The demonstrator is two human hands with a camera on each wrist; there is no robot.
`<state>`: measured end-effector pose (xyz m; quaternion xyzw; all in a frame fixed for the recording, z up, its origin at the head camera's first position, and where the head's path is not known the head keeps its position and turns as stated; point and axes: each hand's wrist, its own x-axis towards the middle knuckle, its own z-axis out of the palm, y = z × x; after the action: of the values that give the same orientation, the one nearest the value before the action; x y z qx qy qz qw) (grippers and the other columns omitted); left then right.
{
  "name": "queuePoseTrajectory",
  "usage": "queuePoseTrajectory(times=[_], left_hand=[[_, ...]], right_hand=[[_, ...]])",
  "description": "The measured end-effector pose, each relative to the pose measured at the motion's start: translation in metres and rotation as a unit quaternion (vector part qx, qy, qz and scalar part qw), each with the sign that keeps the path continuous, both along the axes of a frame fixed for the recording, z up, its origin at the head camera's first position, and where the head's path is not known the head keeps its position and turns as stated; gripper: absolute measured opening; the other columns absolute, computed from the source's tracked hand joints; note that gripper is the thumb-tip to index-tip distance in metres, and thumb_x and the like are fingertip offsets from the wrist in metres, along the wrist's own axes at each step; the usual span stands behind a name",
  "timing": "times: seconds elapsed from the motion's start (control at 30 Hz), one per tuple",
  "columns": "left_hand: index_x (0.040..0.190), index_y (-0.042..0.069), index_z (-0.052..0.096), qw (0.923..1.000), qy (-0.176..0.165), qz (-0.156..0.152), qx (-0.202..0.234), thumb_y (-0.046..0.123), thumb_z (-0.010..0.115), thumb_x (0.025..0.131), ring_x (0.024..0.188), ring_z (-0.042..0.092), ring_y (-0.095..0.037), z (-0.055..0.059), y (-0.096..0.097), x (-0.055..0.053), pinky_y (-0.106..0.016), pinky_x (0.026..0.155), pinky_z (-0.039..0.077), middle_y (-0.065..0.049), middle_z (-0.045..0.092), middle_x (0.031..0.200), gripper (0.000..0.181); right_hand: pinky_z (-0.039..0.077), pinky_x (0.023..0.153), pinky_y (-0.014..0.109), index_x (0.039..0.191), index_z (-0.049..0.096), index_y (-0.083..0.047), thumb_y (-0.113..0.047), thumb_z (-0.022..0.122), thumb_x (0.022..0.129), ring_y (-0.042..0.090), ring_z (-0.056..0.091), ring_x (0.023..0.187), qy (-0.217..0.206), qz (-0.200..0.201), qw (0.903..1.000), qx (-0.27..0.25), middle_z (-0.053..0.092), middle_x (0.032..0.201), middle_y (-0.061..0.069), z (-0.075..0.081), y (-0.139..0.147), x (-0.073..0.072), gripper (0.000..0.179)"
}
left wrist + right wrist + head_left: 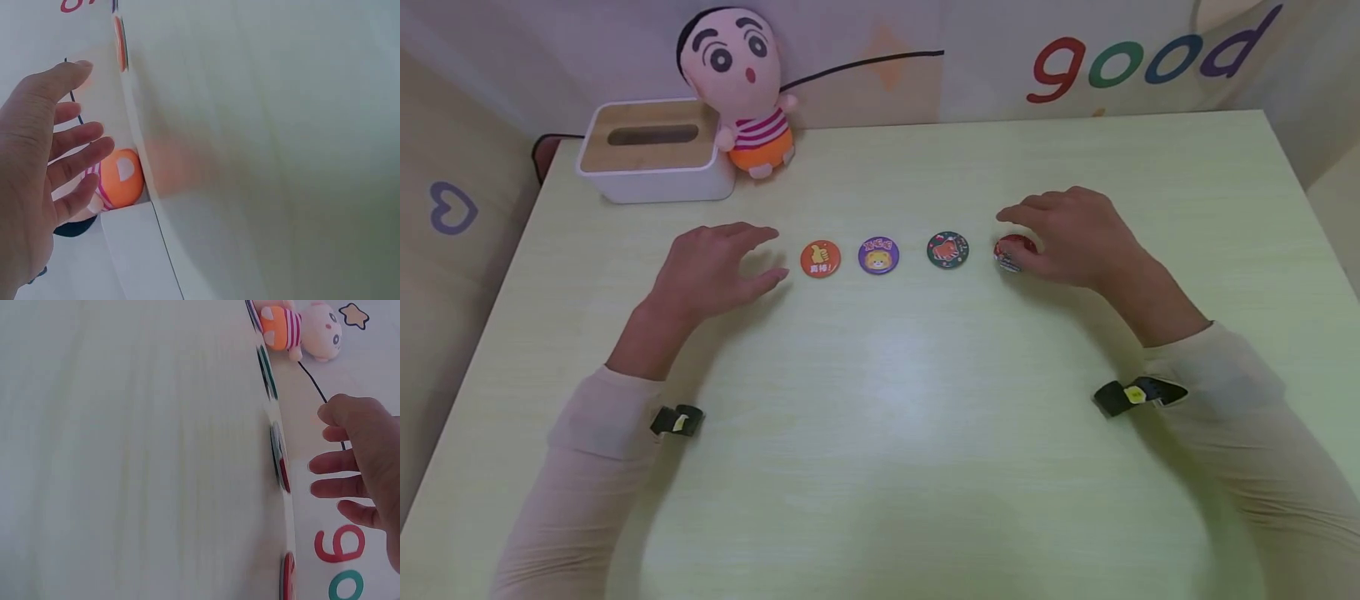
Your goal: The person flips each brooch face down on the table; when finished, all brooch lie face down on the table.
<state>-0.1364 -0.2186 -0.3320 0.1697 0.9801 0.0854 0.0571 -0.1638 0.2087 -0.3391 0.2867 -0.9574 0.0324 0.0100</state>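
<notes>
Several round badges lie in a row across the table: an orange badge (820, 259) with a thumbs-up, a purple badge (878, 256) with a bear face, a dark green badge (947, 250), and a red and white badge (1006, 254). My left hand (711, 267) hovers left of the orange badge, thumb and fingers spread apart around nothing. Over the red and white badge is my right hand (1067, 237), its thumb covering part of it in the head view. The right wrist view shows the right hand's fingers apart and empty, with another red badge (287, 578) further along the row.
A white tissue box (658, 185) with a wooden lid stands at the back left of the pale table (895, 417). Against it leans a plush doll (762, 137) in orange shorts. Behind the table hangs a printed curtain (985, 75).
</notes>
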Motion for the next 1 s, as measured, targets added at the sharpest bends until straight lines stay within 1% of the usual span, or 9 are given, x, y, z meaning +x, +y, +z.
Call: queuePoseTrajectory(times=[0.07,0.17,0.4,0.47,0.67,0.77,0.9,1.0], left_hand=[[0.14,0.015,0.061,1.0,-0.008,-0.003,0.002,0.046,0.066,0.094,0.124,0.064,-0.037,0.0,0.003,0.0,-0.055,0.1,0.051,-0.015,0.065,0.139,0.055],[0.14,0.015,0.062,0.9998,-0.015,-0.008,0.007,0.045,0.067,0.094,0.128,0.062,-0.036,0.0,0.007,0.0,-0.054,0.102,0.051,-0.014,0.064,0.141,0.055],[0.14,0.013,0.061,0.9995,-0.025,-0.013,0.017,0.045,0.068,0.093,0.131,0.059,-0.035,-0.003,0.013,0.0,-0.054,0.104,0.05,-0.014,0.063,0.144,0.057],[0.141,0.014,0.06,0.9994,-0.029,-0.013,0.016,0.044,0.068,0.093,0.133,0.058,-0.035,-0.004,0.014,0.0,-0.054,0.105,0.05,-0.014,0.061,0.145,0.058],[0.143,0.014,0.058,0.999,-0.041,-0.015,0.011,0.045,0.067,0.094,0.136,0.055,-0.035,-0.003,0.019,-0.001,-0.055,0.108,0.048,-0.013,0.059,0.148,0.059],[0.143,0.014,0.059,0.9989,-0.042,-0.016,0.016,0.044,0.068,0.093,0.136,0.055,-0.034,-0.004,0.021,-0.002,-0.055,0.108,0.048,-0.013,0.059,0.148,0.059],[0.143,0.015,0.059,0.9985,-0.047,-0.014,0.023,0.043,0.07,0.092,0.136,0.054,-0.033,-0.007,0.024,-0.004,-0.054,0.108,0.048,-0.013,0.059,0.147,0.06],[0.144,0.016,0.058,0.9981,-0.053,-0.01,0.031,0.043,0.071,0.091,0.137,0.054,-0.032,-0.011,0.027,-0.007,-0.054,0.108,0.048,-0.012,0.06,0.146,0.061]], right_hand=[[0.054,0.087,0.052,0.128,0.069,-0.012,-0.035,0.065,0.095,0.037,0.069,0.102,0.001,0.011,0.9999,-0.013,0.074,0.119,0.016,-0.001,-0.006,0.0,0.041],[0.053,0.089,0.051,0.128,0.069,-0.013,-0.034,0.064,0.095,0.034,0.069,0.104,0.002,0.028,0.9992,-0.028,0.075,0.116,0.013,-0.005,-0.013,-0.001,0.04],[0.049,0.102,0.053,0.133,0.065,-0.015,-0.038,0.057,0.098,0.032,0.064,0.119,-0.035,0.051,0.9979,-0.02,0.072,0.126,0.011,-0.007,-0.039,-0.002,0.043],[0.048,0.104,0.052,0.132,0.066,-0.016,-0.04,0.057,0.098,0.031,0.064,0.121,-0.035,0.058,0.9975,-0.02,0.072,0.127,0.01,-0.009,-0.046,-0.002,0.043],[0.048,0.106,0.05,0.132,0.066,-0.017,-0.041,0.058,0.097,0.03,0.065,0.121,-0.028,0.088,0.9955,-0.021,0.072,0.127,0.008,-0.008,-0.064,-0.001,0.043],[0.048,0.106,0.05,0.132,0.066,-0.017,-0.041,0.057,0.097,0.03,0.065,0.12,-0.025,0.102,0.9941,-0.026,0.072,0.126,0.008,-0.007,-0.071,-0.002,0.043],[0.049,0.104,0.049,0.13,0.067,-0.016,-0.039,0.058,0.098,0.03,0.067,0.116,-0.016,0.12,0.992,-0.038,0.073,0.124,0.008,-0.009,-0.078,-0.004,0.041],[0.049,0.103,0.049,0.13,0.068,-0.015,-0.04,0.059,0.098,0.03,0.067,0.115,-0.019,0.123,0.9914,-0.041,0.073,0.123,0.009,-0.012,-0.083,-0.005,0.041]])
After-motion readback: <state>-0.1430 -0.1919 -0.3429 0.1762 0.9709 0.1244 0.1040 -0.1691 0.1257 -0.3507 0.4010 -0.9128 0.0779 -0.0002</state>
